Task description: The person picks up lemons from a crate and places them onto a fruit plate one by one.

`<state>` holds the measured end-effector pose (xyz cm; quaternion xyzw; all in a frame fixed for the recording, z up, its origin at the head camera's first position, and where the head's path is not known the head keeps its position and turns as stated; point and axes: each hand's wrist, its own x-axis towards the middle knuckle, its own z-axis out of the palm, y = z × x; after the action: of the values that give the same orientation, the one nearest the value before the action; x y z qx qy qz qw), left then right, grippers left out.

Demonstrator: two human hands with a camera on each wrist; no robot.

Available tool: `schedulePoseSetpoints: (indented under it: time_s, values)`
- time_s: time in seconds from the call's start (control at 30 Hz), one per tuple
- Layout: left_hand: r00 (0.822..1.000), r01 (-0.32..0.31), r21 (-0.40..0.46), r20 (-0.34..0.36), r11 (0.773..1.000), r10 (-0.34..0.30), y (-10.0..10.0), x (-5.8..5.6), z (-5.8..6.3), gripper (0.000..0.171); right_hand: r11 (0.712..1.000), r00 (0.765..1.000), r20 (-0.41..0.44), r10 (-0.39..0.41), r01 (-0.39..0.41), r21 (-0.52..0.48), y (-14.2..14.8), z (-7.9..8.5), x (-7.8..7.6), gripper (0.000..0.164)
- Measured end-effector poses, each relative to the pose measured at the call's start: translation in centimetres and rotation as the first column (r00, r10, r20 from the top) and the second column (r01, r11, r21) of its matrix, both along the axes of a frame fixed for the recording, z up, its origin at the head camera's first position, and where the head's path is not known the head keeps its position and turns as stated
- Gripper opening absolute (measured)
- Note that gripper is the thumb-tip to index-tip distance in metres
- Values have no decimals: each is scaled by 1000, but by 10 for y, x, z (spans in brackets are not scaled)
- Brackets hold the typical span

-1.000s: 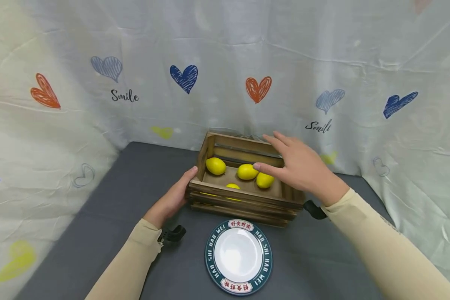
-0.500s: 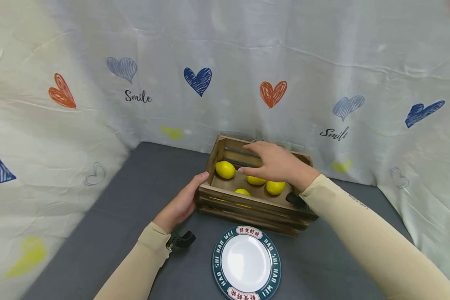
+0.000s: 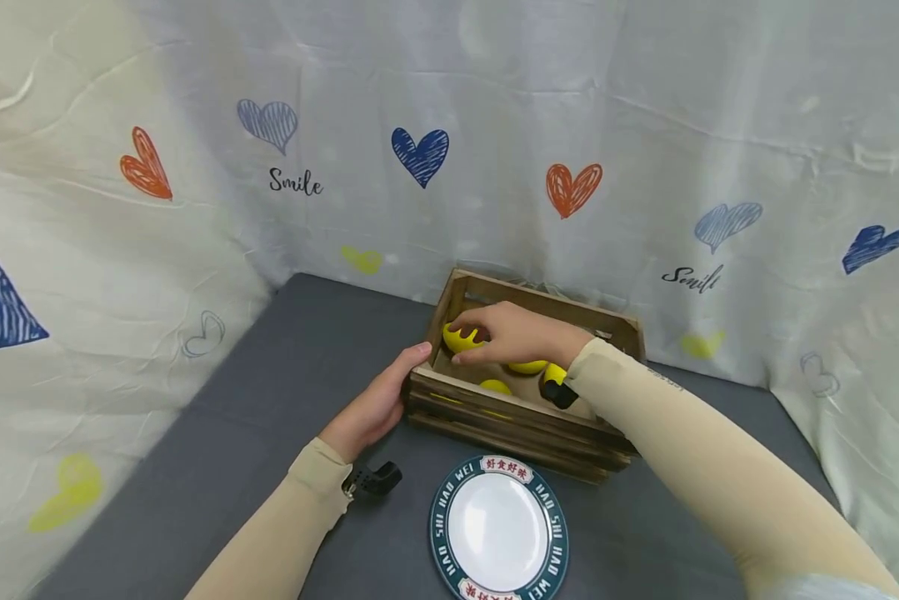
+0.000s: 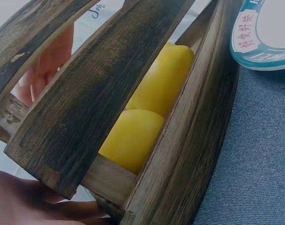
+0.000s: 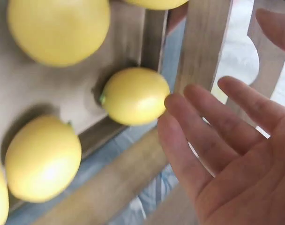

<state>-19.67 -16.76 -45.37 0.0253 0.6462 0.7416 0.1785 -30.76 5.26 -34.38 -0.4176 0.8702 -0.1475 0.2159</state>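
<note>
A slatted wooden crate (image 3: 494, 414) on the grey table holds several yellow lemons. My left hand (image 3: 370, 412) grips the crate's left end, its thumb at the rim's front corner. Inside the crate, my right hand (image 3: 520, 332) is over the back-left lemon (image 3: 454, 341), partly covering it. In the right wrist view, that hand's straight, spread fingers (image 5: 213, 136) are close beside a lemon (image 5: 135, 96); whether they touch it I cannot tell. Two lemons (image 4: 133, 140) show between the slats in the left wrist view. The right forearm and hand partly hide other lemons.
A white plate (image 3: 497, 533) with a teal lettered rim lies in front of the crate. A light curtain (image 3: 494, 100) printed with hearts hangs behind and at both sides. Dark straps (image 3: 374, 479) hang at both wrists.
My right hand has moved left and down into the crate, reaching the back-left lemon. My left hand stays on the crate's end. The head view has shifted slightly.
</note>
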Motion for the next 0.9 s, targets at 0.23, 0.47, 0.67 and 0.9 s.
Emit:
schedulePoseSetpoints:
  time_s: [0.23, 0.47, 0.67, 0.9]
  values:
    - [1000, 17, 18, -4, 1000, -17, 2, 0, 3, 81, 996, 990, 139, 29, -41, 85, -15, -13, -4, 61]
    - [1000, 7, -7, -24, 1000, -7, 2, -3, 5, 75, 988, 954, 296, 47, -87, 126, -28, -25, -6, 41]
    - [1000, -2, -38, -23, 999, 1, -1, -2, 2, 77, 984, 933, 356, 57, -112, 137, -35, -27, -5, 43]
    - [1000, -8, -63, -25, 998, 7, -3, -1, 0, 75, 978, 923, 382, 47, -120, 169, -40, -35, -5, 46]
